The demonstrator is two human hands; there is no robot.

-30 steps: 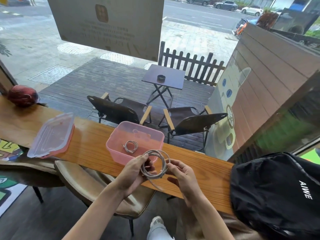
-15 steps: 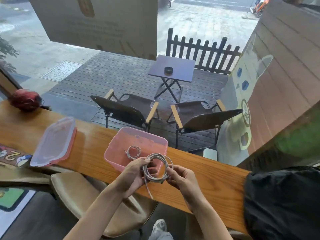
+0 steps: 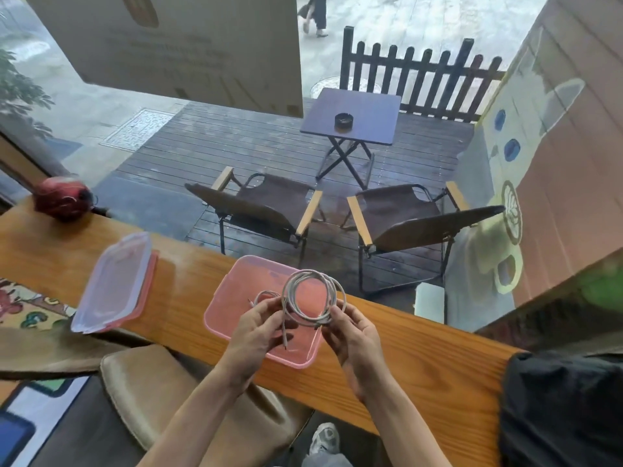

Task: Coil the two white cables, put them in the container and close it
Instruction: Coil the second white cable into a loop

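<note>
Both hands — left hand [image 3: 261,326], right hand [image 3: 350,328] — pinch the second coiled cable [image 3: 312,298] above the open container [image 3: 219,318]; first coil [image 3: 264,294] already inside — lid [image 3: 114,281] lies apart on the table [image 3: 421,348], unfitted.

A long wooden counter [image 3: 421,358] crosses the lower frame against a large window [image 3: 236,156]. Outside at centre, two folding chairs [image 3: 266,207] face a small square table [image 3: 350,116] on wet dark decking [image 3: 202,146], with a picket fence [image 3: 418,79] at upper right.

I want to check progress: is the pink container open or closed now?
Open: the pink container has no cover; its lid lies apart on the counter.
</note>
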